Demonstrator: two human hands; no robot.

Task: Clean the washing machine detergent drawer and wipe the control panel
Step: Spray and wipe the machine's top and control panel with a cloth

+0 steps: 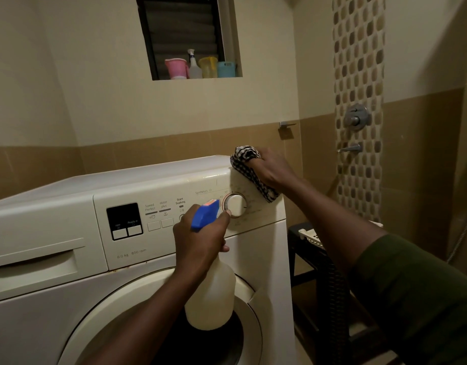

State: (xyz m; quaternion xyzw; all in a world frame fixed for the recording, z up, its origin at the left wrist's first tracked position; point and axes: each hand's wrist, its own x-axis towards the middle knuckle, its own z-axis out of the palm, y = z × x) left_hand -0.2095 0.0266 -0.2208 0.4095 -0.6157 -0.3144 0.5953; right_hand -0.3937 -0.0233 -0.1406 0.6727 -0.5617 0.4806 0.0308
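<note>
A white front-loading washing machine (69, 291) fills the lower left. Its control panel (158, 196) has a dark display, buttons and a round white dial (236, 205). The detergent drawer (37, 255) at the left is closed. My left hand (198, 238) grips a white spray bottle (211, 293) with a blue trigger head, its nozzle pointing at the dial. My right hand (272, 168) holds a black-and-white checked cloth (249, 171) against the panel's upper right corner, just above the dial.
A wall niche above holds a pink cup (176, 68), a spray bottle (194, 65), a yellow cup and a blue cup. Right of the machine stands a dark stool (319, 275) with a white basket. Shower taps (356, 118) sit on the pebbled wall.
</note>
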